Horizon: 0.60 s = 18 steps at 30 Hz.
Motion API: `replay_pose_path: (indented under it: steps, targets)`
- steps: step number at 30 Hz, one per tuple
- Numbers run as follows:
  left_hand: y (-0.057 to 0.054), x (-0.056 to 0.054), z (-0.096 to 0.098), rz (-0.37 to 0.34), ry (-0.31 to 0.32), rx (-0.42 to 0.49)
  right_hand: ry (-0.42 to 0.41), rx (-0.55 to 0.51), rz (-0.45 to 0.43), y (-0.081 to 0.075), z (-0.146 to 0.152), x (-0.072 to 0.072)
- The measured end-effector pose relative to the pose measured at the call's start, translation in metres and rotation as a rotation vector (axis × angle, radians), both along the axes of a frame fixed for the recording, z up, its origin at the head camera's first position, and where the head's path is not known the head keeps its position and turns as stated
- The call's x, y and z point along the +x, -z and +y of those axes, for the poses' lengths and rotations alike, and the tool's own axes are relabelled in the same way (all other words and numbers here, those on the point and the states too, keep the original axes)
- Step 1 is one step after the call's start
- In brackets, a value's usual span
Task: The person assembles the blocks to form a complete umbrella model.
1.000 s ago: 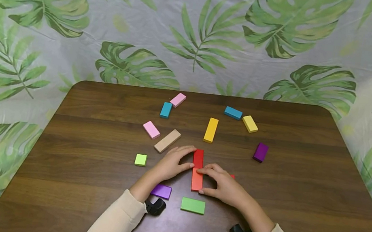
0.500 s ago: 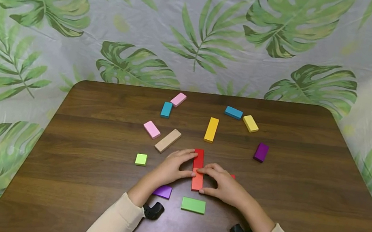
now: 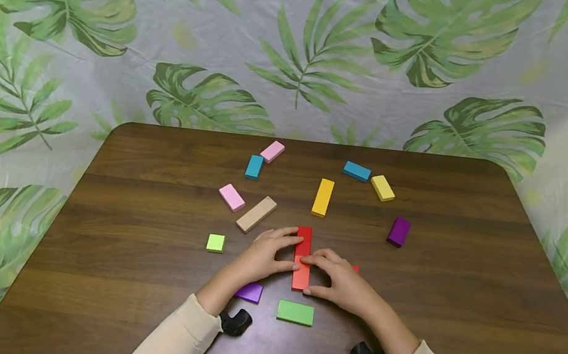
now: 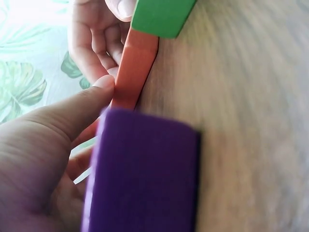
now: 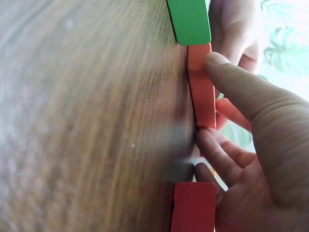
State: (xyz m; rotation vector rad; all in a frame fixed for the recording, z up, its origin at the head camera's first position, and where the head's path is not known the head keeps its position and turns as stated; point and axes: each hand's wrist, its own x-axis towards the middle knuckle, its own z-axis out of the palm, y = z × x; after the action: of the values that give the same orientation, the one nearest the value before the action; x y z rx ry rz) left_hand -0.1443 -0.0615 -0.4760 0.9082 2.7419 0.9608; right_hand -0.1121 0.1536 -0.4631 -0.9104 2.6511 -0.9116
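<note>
Two blocks lie end to end in the middle of the table, a red block [image 3: 304, 240] beyond an orange-red block [image 3: 300, 280]. My left hand [image 3: 260, 257] comes from the left, fingers touching the red block's top and left edge. Its thumb touches the orange-red block's left side, as the left wrist view also shows. From the right, my right hand [image 3: 344, 284] holds the orange-red block, thumb at its near right corner and fingers toward its far end. Another red block [image 5: 194, 207] is mostly hidden behind the right hand in the head view.
A green block [image 3: 295, 313] lies nearest the person; a purple block [image 3: 250, 292] is partly under the left wrist. Lime [image 3: 215, 243], tan [image 3: 256, 214], yellow-orange [image 3: 322, 197] and dark purple [image 3: 399, 232] blocks lie around, with pink, blue and yellow ones farther back.
My left hand has shifted slightly right and toward the person, its fingers and thumb now farther over the two red blocks. My right hand stays almost still.
</note>
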Motion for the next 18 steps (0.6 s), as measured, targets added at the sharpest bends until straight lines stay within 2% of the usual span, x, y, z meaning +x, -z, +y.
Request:
replay_pose_path:
  steps: [9, 18]
  targets:
    - [0.001, 0.0, 0.001, 0.009, 0.001, 0.011, 0.02, -0.019, -0.023, -0.004, -0.001, 0.002]
    - [0.0, 0.0, -0.001, 0.011, -0.006, 0.021, 0.022, -0.05, 0.045, -0.019, -0.001, 0.007]
